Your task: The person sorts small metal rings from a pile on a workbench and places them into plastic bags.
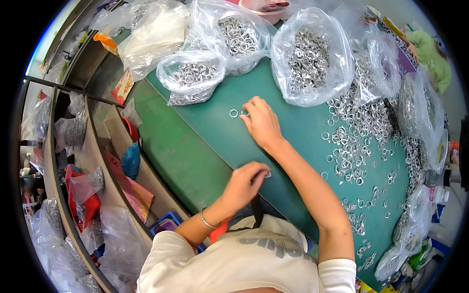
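A small silver metal ring [233, 113] lies flat on the green bench [195, 146], just beside the fingertips of the right hand [261, 122], which rests palm down with its grip narrow around a second ring partly hidden beneath the fingers. Nearer the body, the left hand [244, 184] has its grip pinched shut on a small silver metal piece [268, 174] at the bench edge. Farther out, a loose heap of silver rings [359, 132] spreads to the right, and clear plastic bags of rings [312, 56] stand along the far side.
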Motion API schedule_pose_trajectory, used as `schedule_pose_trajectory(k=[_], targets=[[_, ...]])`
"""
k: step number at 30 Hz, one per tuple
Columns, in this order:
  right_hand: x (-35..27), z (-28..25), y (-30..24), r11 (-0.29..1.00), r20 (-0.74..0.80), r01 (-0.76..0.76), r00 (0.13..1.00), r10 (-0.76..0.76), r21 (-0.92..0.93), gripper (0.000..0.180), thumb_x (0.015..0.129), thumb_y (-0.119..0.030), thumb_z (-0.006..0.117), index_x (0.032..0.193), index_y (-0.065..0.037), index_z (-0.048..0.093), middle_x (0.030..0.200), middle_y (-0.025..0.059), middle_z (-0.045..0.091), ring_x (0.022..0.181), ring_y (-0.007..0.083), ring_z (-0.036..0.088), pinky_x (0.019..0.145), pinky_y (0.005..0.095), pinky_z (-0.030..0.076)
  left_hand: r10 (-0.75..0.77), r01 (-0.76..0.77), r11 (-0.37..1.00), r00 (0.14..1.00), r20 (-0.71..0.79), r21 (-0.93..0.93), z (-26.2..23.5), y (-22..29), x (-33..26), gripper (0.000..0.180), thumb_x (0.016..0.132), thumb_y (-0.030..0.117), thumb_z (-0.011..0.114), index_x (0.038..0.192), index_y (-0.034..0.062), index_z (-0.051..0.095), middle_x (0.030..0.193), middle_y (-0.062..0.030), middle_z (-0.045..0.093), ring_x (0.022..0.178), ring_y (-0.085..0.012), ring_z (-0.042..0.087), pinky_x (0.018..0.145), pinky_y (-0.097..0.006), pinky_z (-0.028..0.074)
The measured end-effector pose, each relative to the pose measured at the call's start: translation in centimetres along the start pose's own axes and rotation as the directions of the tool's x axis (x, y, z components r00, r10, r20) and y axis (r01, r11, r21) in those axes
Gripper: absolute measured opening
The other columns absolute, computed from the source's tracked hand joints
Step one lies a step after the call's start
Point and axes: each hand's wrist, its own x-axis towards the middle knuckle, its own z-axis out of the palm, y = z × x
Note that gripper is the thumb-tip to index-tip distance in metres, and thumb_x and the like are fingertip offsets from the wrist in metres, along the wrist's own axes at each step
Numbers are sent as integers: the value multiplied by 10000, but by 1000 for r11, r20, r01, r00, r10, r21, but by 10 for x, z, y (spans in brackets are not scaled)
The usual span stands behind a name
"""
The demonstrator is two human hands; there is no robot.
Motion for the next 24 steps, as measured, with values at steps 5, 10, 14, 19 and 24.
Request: schedule_pose_trajectory(k=[5,10,14,19,24], targets=[[35,-6,36,977,-89,-208,973,212,51,293,747,-20,692,1009,1,563,1027,155,528,967,357,542,794,441,464,92,-47,985,957,-275,167,-34,-20,36,107,813,-60,594,907,-11,612,825,-120,608,644,-218,590,562,-291,472],[39,-3,24,996,-139,-86,987,84,-12,405,763,1,657,1152,17,545,1159,174,494,1030,358,524,835,423,457,-2,87,985,872,-490,150,-57,-52,68,84,820,-67,595,893,-36,621,799,-110,589,593,-161,556,554,-275,450],[7,-17,3,1000,12,2,1000,-2,-31,405,768,4,629,1167,-13,563,1172,138,515,1042,319,499,860,406,427,39,62,977,889,-456,203,-64,-59,75,86,829,-71,589,903,-48,628,809,-109,595,604,-150,563,565,-271,455],[0,-5,-7,981,122,192,975,-186,-33,384,759,-36,652,1139,-45,599,1155,107,545,1015,290,510,853,373,422,-150,128,988,930,-336,-87,-60,-51,66,99,864,-46,574,935,-52,643,841,-88,616,643,-118,596,589,-250,477],[2,-1,-2,985,84,154,986,-147,-82,285,751,-84,684,1028,-35,636,1033,94,563,965,266,505,795,362,414,-298,221,936,912,-281,-274,-67,-51,60,131,891,0,576,985,-43,657,812,-42,635,660,-81,593,578,-198,462]])
